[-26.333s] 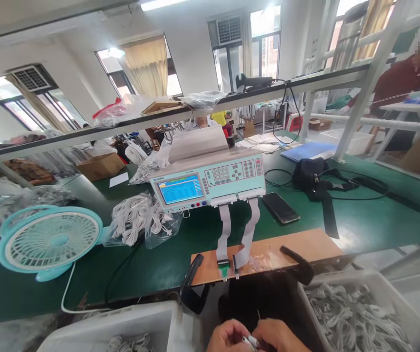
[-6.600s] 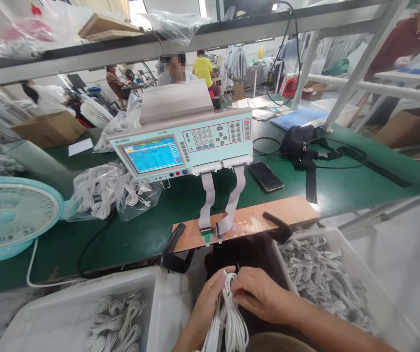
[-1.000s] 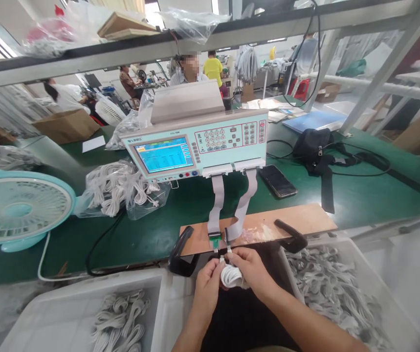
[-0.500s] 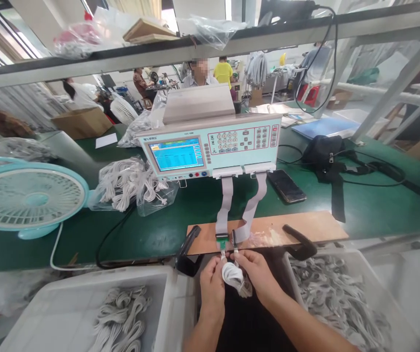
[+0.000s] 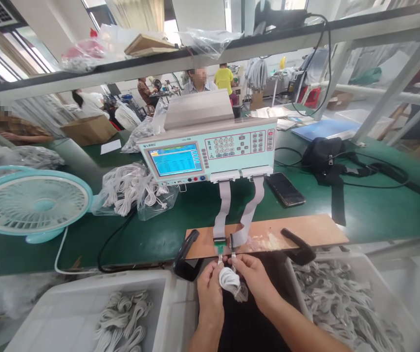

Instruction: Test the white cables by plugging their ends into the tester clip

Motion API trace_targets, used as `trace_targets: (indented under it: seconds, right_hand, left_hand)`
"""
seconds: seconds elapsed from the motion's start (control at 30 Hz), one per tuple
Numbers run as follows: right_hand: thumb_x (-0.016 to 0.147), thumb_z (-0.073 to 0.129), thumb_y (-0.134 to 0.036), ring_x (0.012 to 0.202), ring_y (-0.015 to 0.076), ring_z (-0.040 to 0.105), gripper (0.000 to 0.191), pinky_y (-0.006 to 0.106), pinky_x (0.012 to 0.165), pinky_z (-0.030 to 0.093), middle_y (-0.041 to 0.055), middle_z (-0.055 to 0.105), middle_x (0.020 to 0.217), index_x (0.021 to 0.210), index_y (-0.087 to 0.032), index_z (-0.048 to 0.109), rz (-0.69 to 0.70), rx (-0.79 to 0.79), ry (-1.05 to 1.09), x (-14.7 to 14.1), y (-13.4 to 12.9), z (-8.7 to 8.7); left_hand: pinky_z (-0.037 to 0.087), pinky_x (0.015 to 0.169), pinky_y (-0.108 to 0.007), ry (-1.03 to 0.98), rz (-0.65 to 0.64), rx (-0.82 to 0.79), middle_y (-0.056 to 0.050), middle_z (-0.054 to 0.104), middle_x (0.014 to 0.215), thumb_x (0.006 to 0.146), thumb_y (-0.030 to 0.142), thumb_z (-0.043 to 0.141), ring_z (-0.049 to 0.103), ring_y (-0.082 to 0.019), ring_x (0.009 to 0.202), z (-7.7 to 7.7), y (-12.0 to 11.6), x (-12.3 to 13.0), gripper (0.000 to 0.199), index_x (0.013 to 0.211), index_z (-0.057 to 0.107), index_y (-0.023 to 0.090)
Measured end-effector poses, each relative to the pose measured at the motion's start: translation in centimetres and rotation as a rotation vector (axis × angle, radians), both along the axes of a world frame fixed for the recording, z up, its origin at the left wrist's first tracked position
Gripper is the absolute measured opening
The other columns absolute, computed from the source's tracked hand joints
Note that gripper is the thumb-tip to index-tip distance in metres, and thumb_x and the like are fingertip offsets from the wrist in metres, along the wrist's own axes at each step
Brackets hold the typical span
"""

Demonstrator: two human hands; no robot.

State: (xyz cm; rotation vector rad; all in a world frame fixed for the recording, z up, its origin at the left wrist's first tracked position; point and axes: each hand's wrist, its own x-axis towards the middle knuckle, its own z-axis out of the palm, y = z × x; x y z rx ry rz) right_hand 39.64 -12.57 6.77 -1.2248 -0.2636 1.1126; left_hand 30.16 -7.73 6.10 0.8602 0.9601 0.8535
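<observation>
so both hands are pinched on one coiled white cable (image 5: 231, 282) just below the wooden board (image 5: 298, 233), left hand (image 5: 210, 288) and right hand (image 5: 255, 278) each on a plug end pointing up toward the connectors (image 5: 225, 244) at the board's edge, about equally near.

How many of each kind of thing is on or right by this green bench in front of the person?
Tester machine: 1
Desk fan: 1
Phone: 1
Black bag: 1
White bins of cables: 2
Wooden board: 1
Coiled white cable, held by left hand and right hand: 1
Total: 8
</observation>
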Motion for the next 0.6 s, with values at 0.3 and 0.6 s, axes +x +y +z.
trace_targets:
  seconds: [0.3,0.6]
  right_hand:
    - [0.062,0.071,-0.049,0.052,0.0093,0.043,0.038,0.022,0.054,0.034,-0.0001,0.057,0.058,0.072,-0.013,0.07,0.022,0.018,-0.013,0.03,0.0,-0.01]
    - [0.06,0.072,-0.05,0.049,0.0083,0.038,0.039,0.021,0.051,0.031,-0.0016,0.052,0.054,0.066,-0.012,0.067,0.006,0.017,-0.024,-0.04,0.03,0.51]
  left_hand:
    - [0.041,0.055,-0.019,-0.007,-0.037,-0.008,0.0,0.06,0.064,0.071,0.033,0.068,0.049,-0.009,0.058,-0.01,0.07,-0.07,0.021,0.072,0.065,0.012]
    - [0.041,0.056,-0.019,-0.07,-0.03,-0.01,0.001,0.061,0.066,0.072,0.032,0.068,0.05,-0.01,0.058,-0.67,-0.23,-0.11,0.019,0.076,0.066,0.014]
